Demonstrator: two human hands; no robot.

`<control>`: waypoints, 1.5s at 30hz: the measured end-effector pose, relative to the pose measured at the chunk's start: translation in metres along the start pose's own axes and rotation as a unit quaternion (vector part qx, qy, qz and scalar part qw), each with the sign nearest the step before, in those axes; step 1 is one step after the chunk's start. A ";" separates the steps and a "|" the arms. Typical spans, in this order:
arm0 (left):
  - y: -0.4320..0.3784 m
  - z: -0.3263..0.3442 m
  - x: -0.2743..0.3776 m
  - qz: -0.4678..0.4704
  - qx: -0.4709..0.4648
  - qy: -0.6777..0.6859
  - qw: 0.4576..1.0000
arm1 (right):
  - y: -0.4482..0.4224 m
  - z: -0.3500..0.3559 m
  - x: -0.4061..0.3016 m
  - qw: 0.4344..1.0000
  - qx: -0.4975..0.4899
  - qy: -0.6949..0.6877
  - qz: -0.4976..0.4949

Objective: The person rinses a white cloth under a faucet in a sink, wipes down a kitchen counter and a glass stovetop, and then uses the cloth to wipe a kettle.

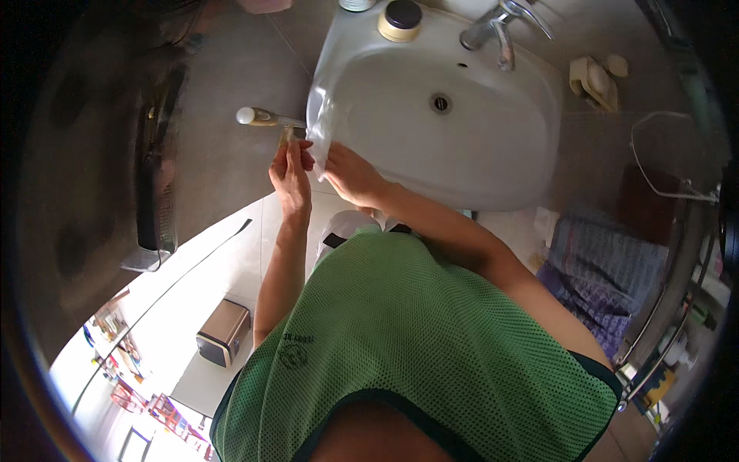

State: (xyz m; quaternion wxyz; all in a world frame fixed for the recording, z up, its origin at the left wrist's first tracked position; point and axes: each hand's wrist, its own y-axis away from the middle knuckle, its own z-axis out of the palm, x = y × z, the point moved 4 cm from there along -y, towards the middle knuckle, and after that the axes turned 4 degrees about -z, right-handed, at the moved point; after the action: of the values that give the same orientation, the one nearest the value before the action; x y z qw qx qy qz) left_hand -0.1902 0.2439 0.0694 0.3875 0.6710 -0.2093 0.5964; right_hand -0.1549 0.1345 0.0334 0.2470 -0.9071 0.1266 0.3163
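Observation:
At the left rim of a white washbasin [427, 161], my left hand [293, 170] is raised with its fingertips pinched on a small yellowish piece [287, 136], too blurred to name. My right hand [355, 173] is beside it, its fingers closed at the lower end of a glossy, translucent plastic sheet or bag [321, 133] along the rim. Its fingertips are partly hidden. Just beyond my left hand, a slim rod-like tool [267, 117] with a rounded white end and yellowish handle points toward the basin. What supports it is unclear.
A chrome faucet [491, 34] and a cream jar [399, 22] with a dark lid stand on the basin's back ledge. A soap holder [594, 84] is on the right. Towels [606, 265] hang at right. A bronze-coloured box-like appliance [224, 333] stands at lower left.

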 end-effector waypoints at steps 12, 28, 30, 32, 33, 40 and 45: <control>-0.019 0.104 -0.013 -0.015 -0.167 -0.057 0.984 | 0.156 -0.081 -0.034 0.985 -0.001 0.079 0.152; 0.023 0.199 -0.038 -0.027 -0.407 -0.181 0.895 | 0.274 -0.096 -0.045 0.701 0.443 0.078 0.553; 0.026 0.205 -0.040 -0.024 -0.420 -0.201 0.884 | 0.263 -0.087 -0.041 0.671 0.488 0.011 0.559; 0.030 0.211 -0.042 -0.021 -0.436 -0.222 0.872 | 0.283 -0.079 -0.014 0.667 0.490 0.020 0.561; 0.032 0.213 -0.044 -0.033 -0.439 -0.220 0.871 | 0.298 -0.081 0.003 0.633 0.524 0.052 0.567; 0.040 0.222 -0.057 -0.026 -0.464 -0.255 0.848 | 0.344 -0.168 0.053 0.639 0.483 0.174 0.572; 0.052 0.241 -0.061 -0.017 -0.484 -0.268 0.833 | 0.325 -0.231 0.070 0.718 0.288 0.309 0.554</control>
State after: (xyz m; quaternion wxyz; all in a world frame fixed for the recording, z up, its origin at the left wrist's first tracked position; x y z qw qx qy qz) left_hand -0.0872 0.0149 0.0273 0.6015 0.5348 -0.5554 0.2089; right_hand -0.1083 -0.2673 0.0255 0.2242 -0.6074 0.7606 0.0470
